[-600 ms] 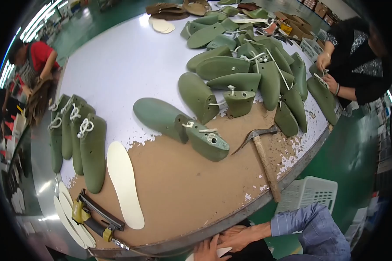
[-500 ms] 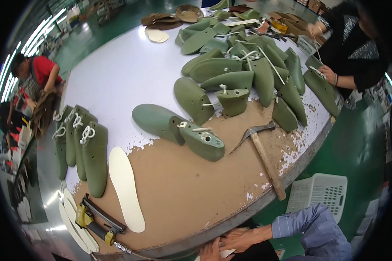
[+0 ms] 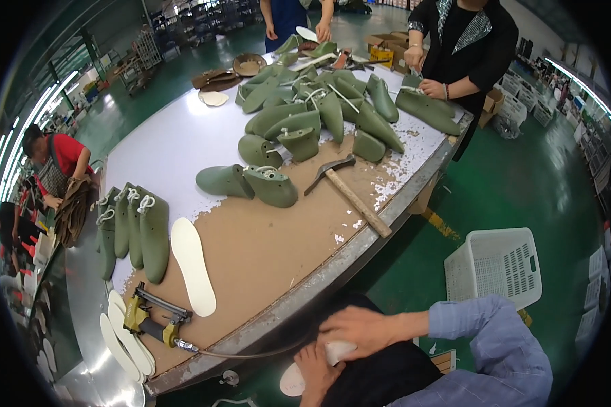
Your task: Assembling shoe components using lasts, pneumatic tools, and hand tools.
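Observation:
Over my lap, below the table's near edge, both my hands are on a white insole (image 3: 292,382). My left hand (image 3: 317,372) grips it, fingers closed around its middle. Just above, my right hand (image 3: 360,332) closes over the other end, so part of the insole is covered. On the table lies another white insole (image 3: 193,267). Beside it is a yellow and black pneumatic stapler (image 3: 153,322) with a hose. A pair of green shoe lasts (image 3: 271,186) lies mid-table, near a hammer (image 3: 356,201) with a wooden handle.
Several green lasts (image 3: 155,237) stand at the left, and more insoles (image 3: 119,346) overlap at the near left corner. A big pile of lasts (image 3: 285,119) fills the far side. One person ties a last (image 3: 424,112) at the far right. A white basket (image 3: 458,271) stands on the floor.
The view has tilted and shifted, so the table sits further up and left. My hands and the insole in them show more fully now. Another person has come into view at the far end.

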Action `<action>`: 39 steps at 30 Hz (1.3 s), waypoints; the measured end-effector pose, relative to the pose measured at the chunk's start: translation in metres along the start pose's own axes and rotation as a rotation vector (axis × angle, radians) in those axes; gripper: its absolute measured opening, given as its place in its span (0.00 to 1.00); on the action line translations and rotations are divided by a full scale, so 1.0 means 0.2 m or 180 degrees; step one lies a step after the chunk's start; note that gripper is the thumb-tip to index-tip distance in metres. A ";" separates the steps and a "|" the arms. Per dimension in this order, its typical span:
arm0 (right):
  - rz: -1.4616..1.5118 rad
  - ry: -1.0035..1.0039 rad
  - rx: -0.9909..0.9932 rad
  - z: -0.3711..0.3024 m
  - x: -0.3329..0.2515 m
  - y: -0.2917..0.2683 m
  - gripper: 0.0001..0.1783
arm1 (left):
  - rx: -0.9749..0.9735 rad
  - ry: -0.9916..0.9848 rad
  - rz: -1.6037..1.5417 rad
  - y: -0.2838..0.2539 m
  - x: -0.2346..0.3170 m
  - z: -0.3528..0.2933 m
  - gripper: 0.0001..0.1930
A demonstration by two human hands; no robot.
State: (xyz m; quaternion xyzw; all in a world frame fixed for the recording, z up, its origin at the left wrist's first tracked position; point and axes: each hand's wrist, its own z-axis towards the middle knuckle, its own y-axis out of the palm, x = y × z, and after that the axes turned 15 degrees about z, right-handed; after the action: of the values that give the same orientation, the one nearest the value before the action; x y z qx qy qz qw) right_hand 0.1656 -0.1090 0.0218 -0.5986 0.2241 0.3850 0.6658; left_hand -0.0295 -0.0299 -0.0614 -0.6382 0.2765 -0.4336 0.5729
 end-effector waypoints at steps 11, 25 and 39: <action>0.0396 0.0323 0.1061 0.28 -0.12 -0.38 0.09 | 0.0404 -0.0089 0.0400 0.00 0.08 0.10 0.42; -0.0940 -0.0258 -0.0051 1.76 -0.28 0.62 0.36 | 0.0555 -0.0392 0.0199 0.19 0.16 -0.04 0.29; -0.0141 0.0450 -0.0044 -0.12 -0.25 -0.51 0.19 | 0.0751 -0.0719 0.0119 0.01 -0.02 0.02 0.36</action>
State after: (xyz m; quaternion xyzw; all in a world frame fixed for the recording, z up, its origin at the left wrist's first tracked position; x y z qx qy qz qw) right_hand 0.2186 -0.1428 0.1189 -0.6337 0.2545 0.3285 0.6525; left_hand -0.0283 -0.0256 -0.0645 -0.6059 0.1693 -0.3778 0.6793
